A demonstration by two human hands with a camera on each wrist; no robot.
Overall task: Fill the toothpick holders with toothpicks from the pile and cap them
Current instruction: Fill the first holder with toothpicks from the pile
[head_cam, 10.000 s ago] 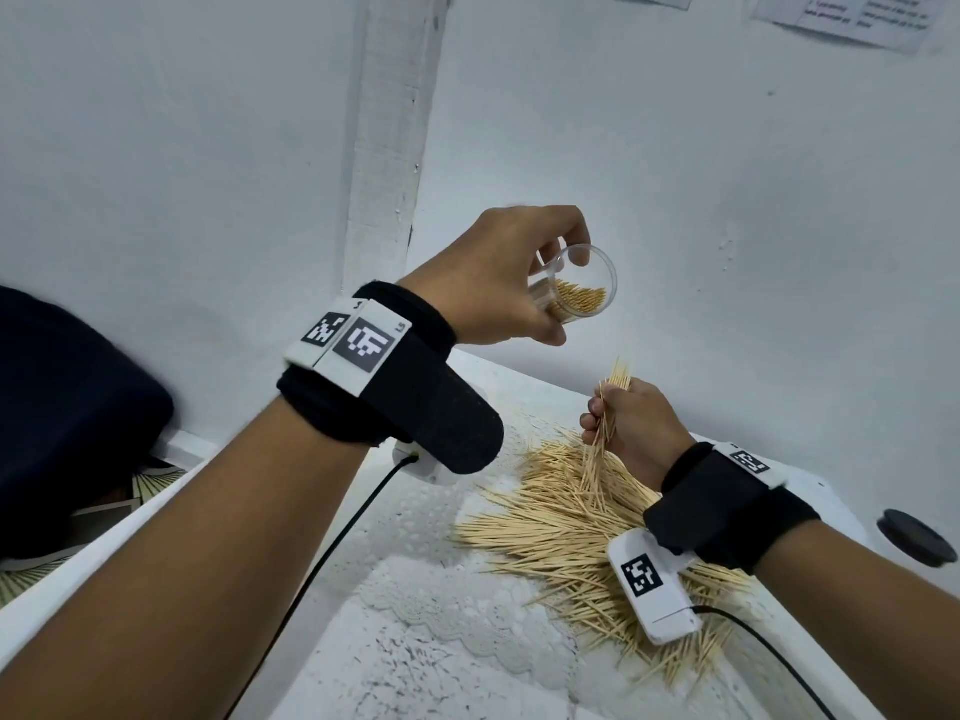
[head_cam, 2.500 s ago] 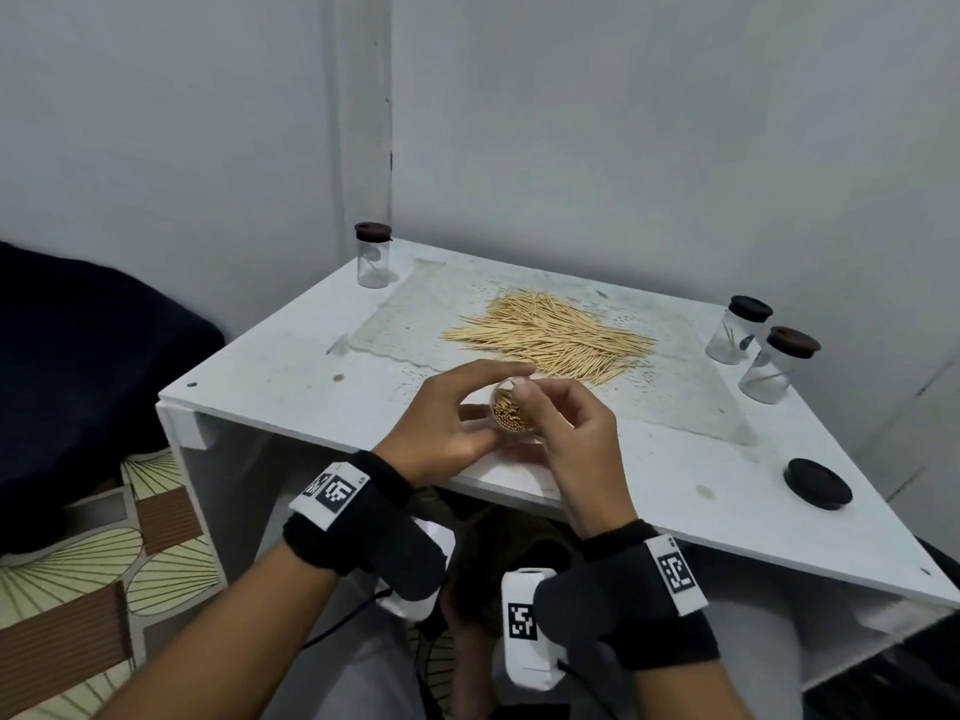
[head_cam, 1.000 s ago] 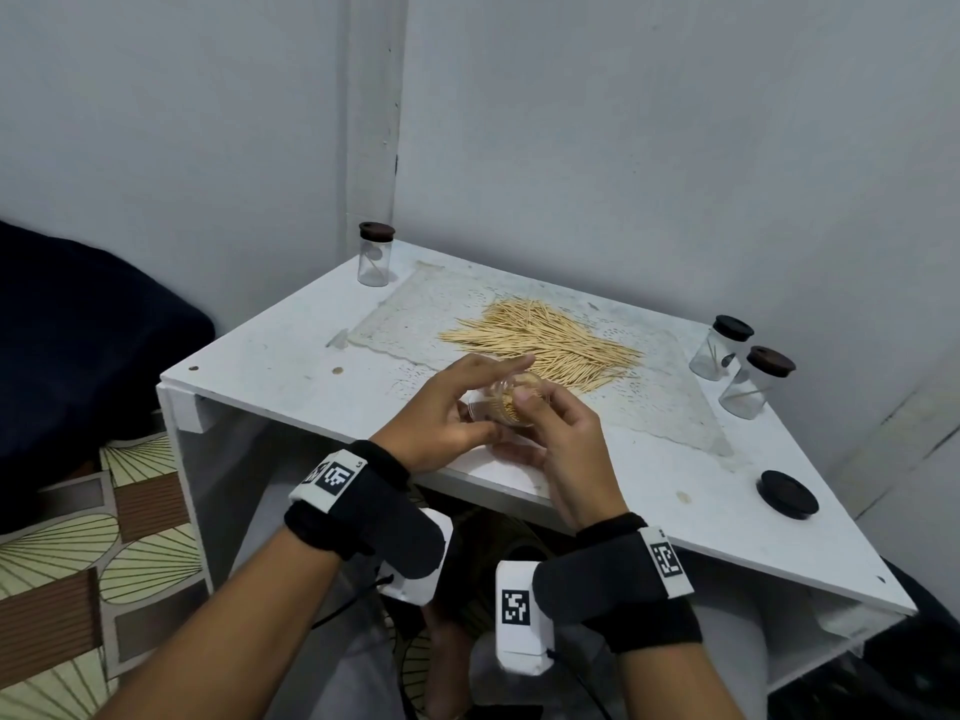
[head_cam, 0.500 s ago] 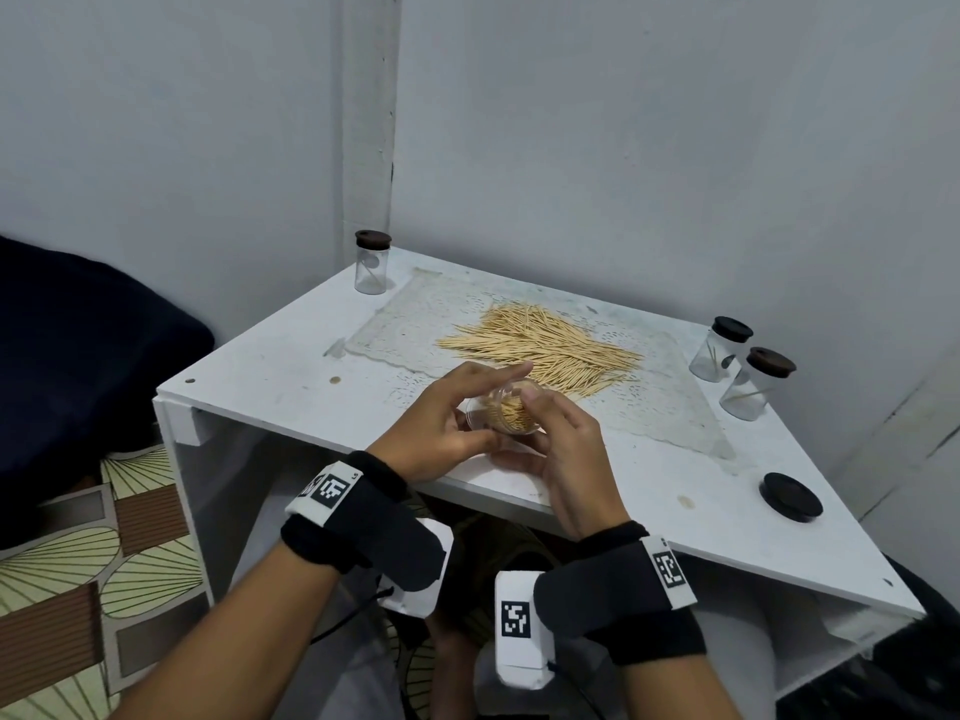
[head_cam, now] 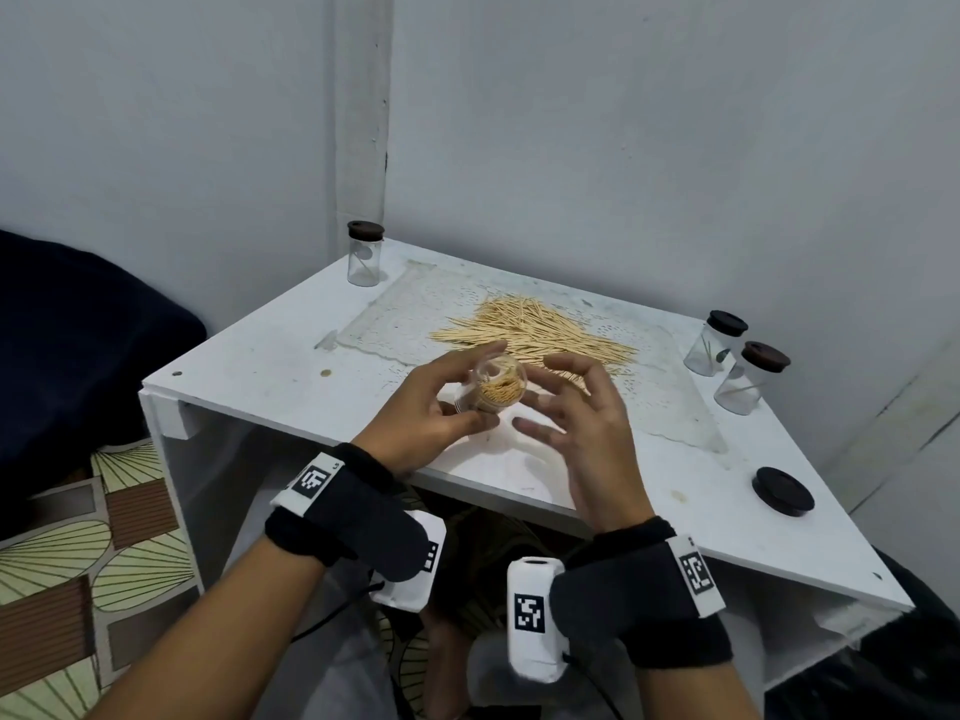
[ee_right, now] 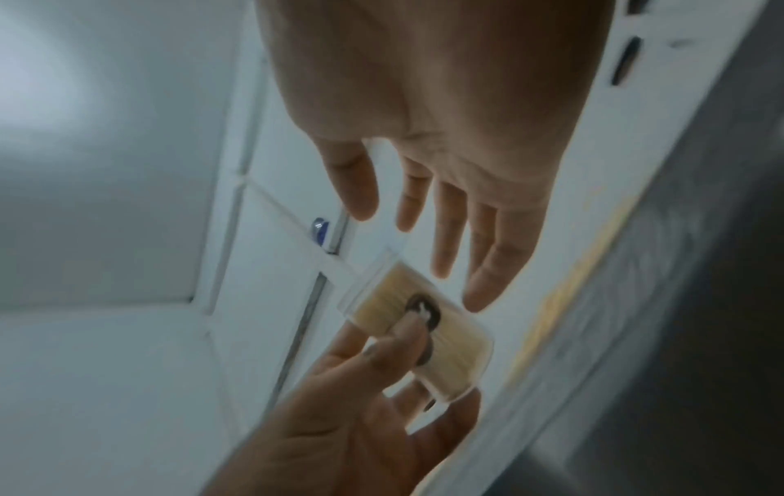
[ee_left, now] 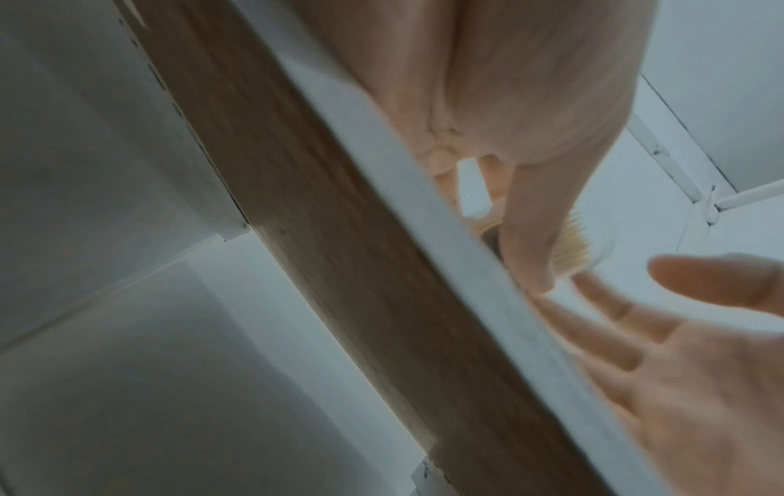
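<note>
holder: clear toothpick holder [head_cam: 496, 383], uncapped, tilted, packed with pale toothpicks
left grip [head_cam: 436, 410]: fingers curled round the holder
right grip [head_cam: 582, 413]: fingers spread, holding nothing

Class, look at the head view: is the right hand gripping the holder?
No: the right hand is spread open beside the holder, which the left hand grips.
</note>
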